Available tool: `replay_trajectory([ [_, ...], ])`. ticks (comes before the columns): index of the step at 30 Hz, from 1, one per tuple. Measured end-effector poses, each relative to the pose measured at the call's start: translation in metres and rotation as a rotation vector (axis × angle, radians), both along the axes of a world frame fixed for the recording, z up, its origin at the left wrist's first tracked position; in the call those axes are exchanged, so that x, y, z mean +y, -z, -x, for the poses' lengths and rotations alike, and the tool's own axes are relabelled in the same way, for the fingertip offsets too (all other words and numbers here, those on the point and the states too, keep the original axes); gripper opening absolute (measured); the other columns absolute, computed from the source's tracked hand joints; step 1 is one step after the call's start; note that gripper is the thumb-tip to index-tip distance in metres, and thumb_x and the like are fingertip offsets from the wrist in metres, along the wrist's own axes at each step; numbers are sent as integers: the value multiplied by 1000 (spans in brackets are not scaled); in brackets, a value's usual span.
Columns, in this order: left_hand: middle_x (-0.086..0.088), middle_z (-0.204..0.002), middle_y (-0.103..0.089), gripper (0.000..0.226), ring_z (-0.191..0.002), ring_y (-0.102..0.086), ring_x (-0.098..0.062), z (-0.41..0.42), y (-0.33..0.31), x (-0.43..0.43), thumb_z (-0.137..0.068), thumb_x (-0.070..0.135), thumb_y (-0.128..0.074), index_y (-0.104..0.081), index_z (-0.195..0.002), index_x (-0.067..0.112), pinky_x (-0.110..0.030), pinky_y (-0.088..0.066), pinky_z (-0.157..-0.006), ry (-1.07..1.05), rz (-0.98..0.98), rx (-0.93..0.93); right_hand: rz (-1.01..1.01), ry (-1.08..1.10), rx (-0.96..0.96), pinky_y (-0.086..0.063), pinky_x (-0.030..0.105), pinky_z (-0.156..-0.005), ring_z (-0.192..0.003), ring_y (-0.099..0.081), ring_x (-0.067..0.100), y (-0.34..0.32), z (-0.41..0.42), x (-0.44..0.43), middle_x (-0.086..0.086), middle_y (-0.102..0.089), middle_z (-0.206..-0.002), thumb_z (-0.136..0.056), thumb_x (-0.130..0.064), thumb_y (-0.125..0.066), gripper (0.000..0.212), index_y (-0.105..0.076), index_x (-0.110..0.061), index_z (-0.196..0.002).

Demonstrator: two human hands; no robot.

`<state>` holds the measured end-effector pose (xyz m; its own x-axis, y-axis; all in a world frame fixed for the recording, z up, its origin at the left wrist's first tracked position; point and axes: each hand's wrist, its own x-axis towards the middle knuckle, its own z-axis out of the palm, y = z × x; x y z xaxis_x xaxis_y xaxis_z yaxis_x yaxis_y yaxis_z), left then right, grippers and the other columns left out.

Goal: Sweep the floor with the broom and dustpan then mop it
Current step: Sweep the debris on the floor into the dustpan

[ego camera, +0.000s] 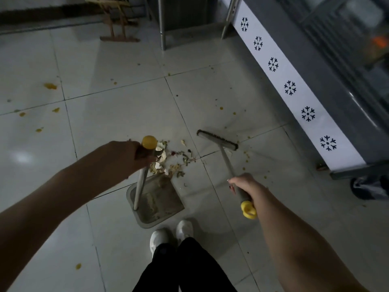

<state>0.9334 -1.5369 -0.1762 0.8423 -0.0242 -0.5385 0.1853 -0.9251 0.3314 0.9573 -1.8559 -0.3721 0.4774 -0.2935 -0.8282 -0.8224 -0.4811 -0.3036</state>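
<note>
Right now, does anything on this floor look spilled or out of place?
Yes. A pile of food scraps lies on the floor at the mouth of the dustpan, left of the broom, not yet swept in. Yellow blobs are spattered farther left.

Likely a commercial kitchen or food shop; hard to say which. Shown by a chest freezer (315, 68) with a glass lid (347, 28) and a snowflake strip (299, 100) along its side; by steel legs (161, 22) just past its far end; by pale floor tiles (117, 114) in front of it, strewn with food scraps (174, 163) and yellow spots (50, 86); by a wooden rack (117, 24) at the wall, well left of the freezer's far end.
</note>
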Motion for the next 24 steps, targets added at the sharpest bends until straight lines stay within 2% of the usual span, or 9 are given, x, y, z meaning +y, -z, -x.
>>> replay_trajectory([
  [5,6,-49,-47,25,-24,-44,4,-6,-2,-23,-89,48,-47,-49,-83,24,-5,-29,-27,-69,15,61,-56,72,15,-29,7,-27,-22,-48,12,8,-27,-29,6,-50,-28,-90,-6,-59,19,-53,-2,-72],
  [7,5,-49,-47,25,-25,-45,0,-10,-3,-31,-89,47,-48,-50,-84,23,-6,-31,-28,-107,-2,76,-117,178,24,-38,11,-33,-33,-54,18,15,-40,-42,13,-56,-42,-91,-3,-57,18,-49,1,-74],
  [9,2,-53,-51,29,-35,-48,-4,-13,-5,-40,-89,47,-47,-54,-90,19,-10,-39,-35,-154,-29,117,-189,309,32,-46,24,-45,-55,-52,23,24,-51,-54,17,-53,-72,-92,-3,-55,18,-46,2,-76],
  [11,-1,-57,-54,33,-44,-52,-10,-18,-6,-52,-89,47,-46,-57,-99,17,-17,-45,-40,-200,-35,159,-238,362,60,-48,27,-49,-63,-51,21,31,-56,-63,15,-47,-84,-95,-7,-52,16,-46,-1,-81],
  [12,-2,-56,-53,34,-43,-51,-11,-20,-7,-57,-89,46,-46,-57,-100,17,-18,-43,-38,-230,-24,174,-270,388,81,-49,25,-46,-64,-51,19,31,-54,-63,14,-46,-85,-96,-10,-50,17,-45,-3,-82],
  [16,-1,-47,-43,31,-27,-39,-5,-24,-12,-80,-89,46,-47,-55,-96,17,-13,-31,-28,-343,24,215,-452,458,122,-43,13,-35,-58,-44,15,25,-52,-45,12,-41,-74,-99,-7,-39,22,-39,-5,-77],
  [19,0,-43,-41,31,-25,-36,-4,-20,-15,-88,-88,49,-48,-54,-85,19,-14,-32,-29,-394,17,229,-644,450,199,-41,12,-33,-39,-49,12,14,-53,-16,8,-39,-69,-99,-6,-34,24,-37,-6,-75],
  [22,0,-43,-40,32,-30,-36,-8,-11,-17,-84,-89,49,-49,-48,-72,21,-16,-32,-32,-487,27,221,-725,466,259,-44,15,-33,-31,-52,10,4,-65,-12,7,-45,-69,-98,-9,-40,19,-40,-7,-79],
  [24,-3,-49,-41,33,-36,-37,-11,-2,-18,-77,-89,48,-48,-46,-71,21,-15,-31,-32,-544,27,207,-769,438,335,-45,16,-33,-32,-54,10,-7,-75,-19,8,-51,-56,-98,-13,-41,23,-43,-5,-77],
])
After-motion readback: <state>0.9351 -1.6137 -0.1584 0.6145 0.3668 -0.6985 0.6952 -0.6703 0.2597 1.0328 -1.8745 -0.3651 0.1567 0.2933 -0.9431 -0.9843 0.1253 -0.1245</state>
